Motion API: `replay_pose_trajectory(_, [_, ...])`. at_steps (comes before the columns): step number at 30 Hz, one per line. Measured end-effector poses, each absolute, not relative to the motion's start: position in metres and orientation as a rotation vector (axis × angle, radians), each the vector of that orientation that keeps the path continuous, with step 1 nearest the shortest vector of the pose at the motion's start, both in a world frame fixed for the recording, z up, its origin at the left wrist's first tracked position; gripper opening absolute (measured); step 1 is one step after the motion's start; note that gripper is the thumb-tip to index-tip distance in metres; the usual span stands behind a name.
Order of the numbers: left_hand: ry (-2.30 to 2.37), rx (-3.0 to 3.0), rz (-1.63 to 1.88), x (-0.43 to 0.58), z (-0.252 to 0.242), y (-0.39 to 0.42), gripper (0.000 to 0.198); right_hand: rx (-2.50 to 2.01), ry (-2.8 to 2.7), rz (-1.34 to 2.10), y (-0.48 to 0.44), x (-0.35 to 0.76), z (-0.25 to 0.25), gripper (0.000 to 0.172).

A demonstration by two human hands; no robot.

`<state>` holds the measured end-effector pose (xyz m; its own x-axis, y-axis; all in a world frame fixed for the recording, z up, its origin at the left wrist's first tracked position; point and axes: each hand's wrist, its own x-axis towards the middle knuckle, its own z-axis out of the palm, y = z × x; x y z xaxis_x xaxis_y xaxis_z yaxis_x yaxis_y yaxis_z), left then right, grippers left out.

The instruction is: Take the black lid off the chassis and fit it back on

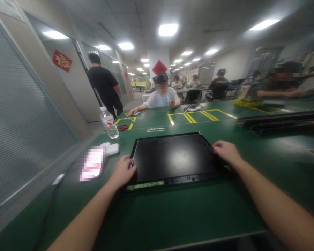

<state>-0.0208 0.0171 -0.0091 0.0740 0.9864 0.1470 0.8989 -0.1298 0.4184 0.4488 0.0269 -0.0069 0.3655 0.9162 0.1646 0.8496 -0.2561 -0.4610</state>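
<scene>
Black, glossy flat display panel [172, 158] lies flat on the green table mat [188, 209]. The left hand [122, 171] grips its left edge and the right hand [226, 150] clasps its right edge. A clear plastic bottle [109, 123] stands far left, capped; its fill is unclear.

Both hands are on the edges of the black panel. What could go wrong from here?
1. The left hand and right hand meet the black panel only at its edges; lifted so, it might flex or slip.
2. The bare green circuit strip along its near edge could scrape the table.
3. The phone and water bottle lie close on the left; a sideways shift may knock them.
</scene>
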Motion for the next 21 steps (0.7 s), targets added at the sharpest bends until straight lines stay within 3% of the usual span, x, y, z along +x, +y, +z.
replay_pose_trajectory(17, [1.935, 2.047, 0.723, -0.017, -0.004, 0.017, 0.036, -2.181, -1.533, 0.181, 0.027, 0.449, -0.007, 0.027])
replay_pose_trajectory(21, [1.862, 1.866, 0.851, -0.016, 0.004, 0.014, 0.022, -2.174, -1.519, 0.198, 0.028, 0.450, -0.007, 0.029])
